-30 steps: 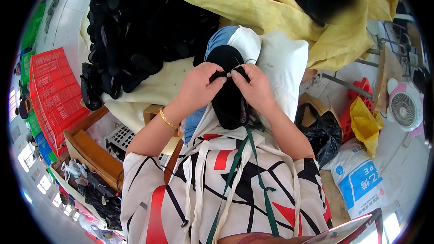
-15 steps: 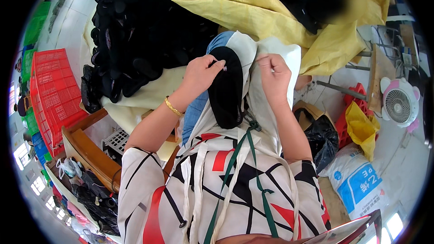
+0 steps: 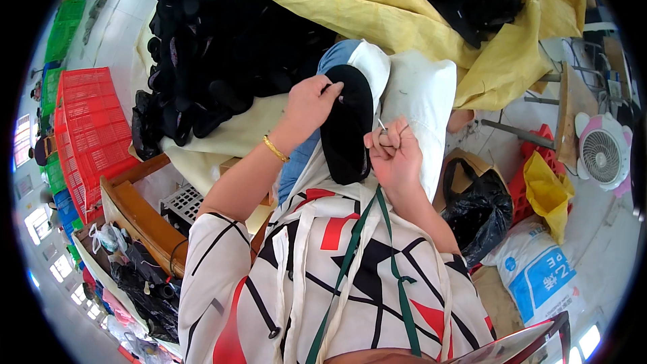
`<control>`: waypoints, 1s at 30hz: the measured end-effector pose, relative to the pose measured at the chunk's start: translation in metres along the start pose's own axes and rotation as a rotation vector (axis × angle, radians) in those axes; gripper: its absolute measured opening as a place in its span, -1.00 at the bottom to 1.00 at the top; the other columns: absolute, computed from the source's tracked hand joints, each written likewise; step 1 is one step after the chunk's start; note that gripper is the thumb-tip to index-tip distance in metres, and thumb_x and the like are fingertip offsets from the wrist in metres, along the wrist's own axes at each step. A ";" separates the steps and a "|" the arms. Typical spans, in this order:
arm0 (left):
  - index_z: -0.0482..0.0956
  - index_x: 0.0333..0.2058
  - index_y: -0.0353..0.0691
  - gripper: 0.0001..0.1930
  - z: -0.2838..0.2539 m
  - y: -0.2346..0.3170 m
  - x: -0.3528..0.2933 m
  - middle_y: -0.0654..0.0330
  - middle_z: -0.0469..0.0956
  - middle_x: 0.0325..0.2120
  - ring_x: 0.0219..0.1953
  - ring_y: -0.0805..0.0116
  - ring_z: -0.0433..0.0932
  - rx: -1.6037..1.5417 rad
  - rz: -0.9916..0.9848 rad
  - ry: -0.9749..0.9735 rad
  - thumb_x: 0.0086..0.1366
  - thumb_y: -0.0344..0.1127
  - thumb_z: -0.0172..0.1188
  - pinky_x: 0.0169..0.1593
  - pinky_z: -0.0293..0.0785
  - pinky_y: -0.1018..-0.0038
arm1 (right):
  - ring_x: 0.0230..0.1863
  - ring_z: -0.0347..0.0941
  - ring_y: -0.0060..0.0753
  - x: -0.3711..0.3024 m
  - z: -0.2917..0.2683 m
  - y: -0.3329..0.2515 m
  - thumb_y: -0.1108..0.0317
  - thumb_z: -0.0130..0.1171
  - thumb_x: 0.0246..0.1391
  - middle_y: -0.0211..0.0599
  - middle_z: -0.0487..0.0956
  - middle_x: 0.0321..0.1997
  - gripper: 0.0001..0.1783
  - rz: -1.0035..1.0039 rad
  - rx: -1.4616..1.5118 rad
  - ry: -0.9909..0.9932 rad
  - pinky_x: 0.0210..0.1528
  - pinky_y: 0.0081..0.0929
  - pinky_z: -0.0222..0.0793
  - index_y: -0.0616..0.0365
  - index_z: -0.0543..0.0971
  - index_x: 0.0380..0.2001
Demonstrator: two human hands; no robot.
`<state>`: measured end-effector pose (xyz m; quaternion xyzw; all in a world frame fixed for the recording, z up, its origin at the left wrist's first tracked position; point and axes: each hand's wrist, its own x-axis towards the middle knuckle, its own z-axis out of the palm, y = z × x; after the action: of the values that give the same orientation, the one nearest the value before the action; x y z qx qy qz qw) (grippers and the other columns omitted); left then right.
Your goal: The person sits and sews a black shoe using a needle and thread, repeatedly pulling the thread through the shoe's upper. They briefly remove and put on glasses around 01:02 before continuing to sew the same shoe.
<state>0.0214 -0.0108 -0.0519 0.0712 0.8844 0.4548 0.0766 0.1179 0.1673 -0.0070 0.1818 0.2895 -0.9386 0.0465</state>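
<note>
The left hand (image 3: 311, 100) has its grip closed on the far left edge of a black shoe upper (image 3: 347, 123), fingers curled over the rim. The right hand (image 3: 394, 155) is clenched just right of it, pinching a thin needle (image 3: 381, 124) between fingertips. The upper lies on white cloth (image 3: 421, 104) over the person's lap, its near end toward the patterned shirt. Far left sits a heap of black uppers (image 3: 222, 40); far right, a yellow sack (image 3: 397, 20). A red crate (image 3: 87, 128) stands at left, a small fan (image 3: 603, 152) at right.
</note>
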 end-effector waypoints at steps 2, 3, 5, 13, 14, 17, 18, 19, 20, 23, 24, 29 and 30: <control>0.58 -0.44 -0.31 -0.75 -0.002 0.003 -0.002 0.16 0.51 -0.62 -0.57 0.45 0.42 -0.034 0.028 -0.005 0.30 -0.23 0.26 -0.43 0.36 0.48 | -0.61 -0.07 -0.57 -0.003 -0.009 -0.003 0.16 -0.12 0.40 -0.58 0.04 -0.66 -0.57 -0.006 0.034 0.016 -0.23 -0.40 0.23 -0.01 0.18 -0.60; 0.58 -0.43 -0.29 -0.78 -0.005 0.003 -0.001 0.17 0.51 -0.60 -0.55 0.43 0.44 -0.032 0.038 -0.011 0.29 -0.24 0.27 -0.43 0.37 0.48 | -0.58 0.07 -0.57 0.004 -0.016 -0.004 0.20 -0.11 0.41 -0.55 0.17 -0.64 -0.60 -0.033 0.053 -0.121 -0.20 -0.36 0.28 0.05 0.26 -0.56; 0.58 -0.38 -0.25 -0.84 -0.010 0.007 0.001 0.20 0.50 -0.55 -0.52 0.38 0.46 0.062 0.140 0.020 0.27 -0.28 0.27 -0.41 0.39 0.46 | -0.51 0.20 -0.49 0.006 -0.006 -0.008 0.18 -0.10 0.41 -0.51 0.27 -0.58 -0.62 -0.144 -0.269 -0.093 -0.08 -0.31 0.29 0.08 0.32 -0.53; 0.53 -0.37 -0.15 -0.84 -0.026 0.038 0.004 0.15 0.48 -0.49 -0.38 0.09 0.55 0.285 0.480 -0.102 0.17 -0.24 0.29 -0.35 0.50 0.24 | -0.43 0.45 -0.17 -0.046 0.018 -0.055 0.49 0.28 -0.04 -0.21 0.48 -0.46 -0.77 -0.629 -1.286 -0.808 -0.37 -0.39 0.39 0.16 0.57 -0.24; 0.52 -0.37 -0.16 -0.80 -0.026 0.042 0.004 0.16 0.49 -0.49 -0.39 0.10 0.55 0.316 0.451 -0.123 0.17 -0.20 0.31 -0.35 0.50 0.27 | -0.44 0.44 -0.15 -0.055 0.025 -0.064 0.51 0.26 -0.01 -0.25 0.49 -0.46 -0.80 -0.556 -1.209 -0.870 -0.39 -0.37 0.37 0.15 0.57 -0.25; 0.49 -0.41 -0.20 -0.68 -0.024 0.054 0.004 0.15 0.50 -0.52 -0.43 0.10 0.54 0.460 0.357 -0.151 0.15 -0.08 0.33 -0.35 0.50 0.31 | -0.47 0.45 -0.17 -0.073 0.041 -0.084 0.55 0.21 0.07 -0.33 0.52 -0.46 -0.83 -0.345 -0.969 -1.006 -0.42 -0.35 0.35 0.12 0.57 -0.24; 0.49 -0.43 -0.21 -0.65 -0.019 0.056 0.005 0.13 0.51 -0.53 -0.44 0.08 0.55 0.537 0.325 -0.140 0.14 -0.03 0.33 -0.36 0.51 0.29 | -0.46 0.47 -0.21 -0.075 0.043 -0.086 0.55 0.21 0.09 -0.33 0.54 -0.45 -0.82 -0.282 -0.890 -1.020 -0.41 -0.36 0.36 0.12 0.58 -0.21; 0.48 -0.45 -0.22 -0.61 -0.015 0.057 0.006 0.12 0.52 -0.54 -0.45 0.07 0.55 0.613 0.295 -0.135 0.13 0.02 0.32 -0.36 0.51 0.28 | -0.46 0.48 -0.25 -0.077 0.043 -0.087 0.55 0.21 0.11 -0.33 0.55 -0.43 -0.81 -0.223 -0.810 -1.027 -0.40 -0.36 0.37 0.13 0.59 -0.19; 0.48 -0.47 -0.23 -0.60 -0.012 0.058 0.008 0.10 0.53 -0.54 -0.46 0.06 0.55 0.645 0.280 -0.118 0.13 0.03 0.32 -0.37 0.51 0.27 | -0.44 0.52 -0.30 -0.078 0.042 -0.087 0.54 0.18 0.15 -0.32 0.58 -0.42 -0.82 -0.135 -0.788 -1.000 -0.38 -0.42 0.40 0.17 0.58 -0.15; 0.47 -0.52 -0.26 -0.59 -0.004 0.054 0.013 0.05 0.56 -0.55 -0.50 0.03 0.55 0.681 0.249 -0.065 0.13 0.01 0.31 -0.39 0.51 0.26 | -0.32 0.63 -0.44 -0.068 0.030 -0.081 0.52 0.14 0.25 -0.24 0.67 -0.32 -0.78 0.011 -0.746 -0.959 -0.27 -0.54 0.51 0.27 0.53 -0.04; 0.47 -0.53 -0.27 -0.60 -0.004 0.049 0.014 0.03 0.56 -0.56 -0.51 0.02 0.55 0.654 0.246 -0.042 0.13 -0.01 0.32 -0.40 0.51 0.27 | -0.32 0.63 -0.46 -0.059 0.023 -0.071 0.49 0.14 0.26 -0.29 0.66 -0.35 -0.80 -0.097 -0.735 -0.928 -0.24 -0.53 0.53 0.25 0.52 -0.06; 0.46 -0.57 -0.35 -0.69 -0.019 0.044 0.011 0.06 0.50 -0.69 -0.57 0.11 0.56 0.269 0.100 -0.068 0.13 -0.21 0.28 -0.46 0.43 0.29 | -0.57 0.39 -0.78 -0.011 0.004 -0.039 0.28 0.09 0.34 -0.56 0.49 -0.56 -0.85 0.176 -0.695 -0.218 -0.52 -0.75 0.31 0.13 0.51 -0.22; 0.48 -0.56 -0.36 -0.69 -0.019 0.041 0.009 0.09 0.49 -0.70 -0.59 0.20 0.54 0.176 0.012 -0.079 0.14 -0.21 0.28 -0.47 0.42 0.34 | -0.58 0.38 -0.78 -0.002 0.001 -0.031 0.29 0.09 0.33 -0.55 0.48 -0.56 -0.86 0.158 -0.759 -0.180 -0.53 -0.74 0.30 0.13 0.50 -0.22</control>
<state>0.0107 0.0000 -0.0082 0.1008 0.9168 0.3728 0.1022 0.1132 0.1921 0.0111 0.0902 0.5956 -0.7707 0.2078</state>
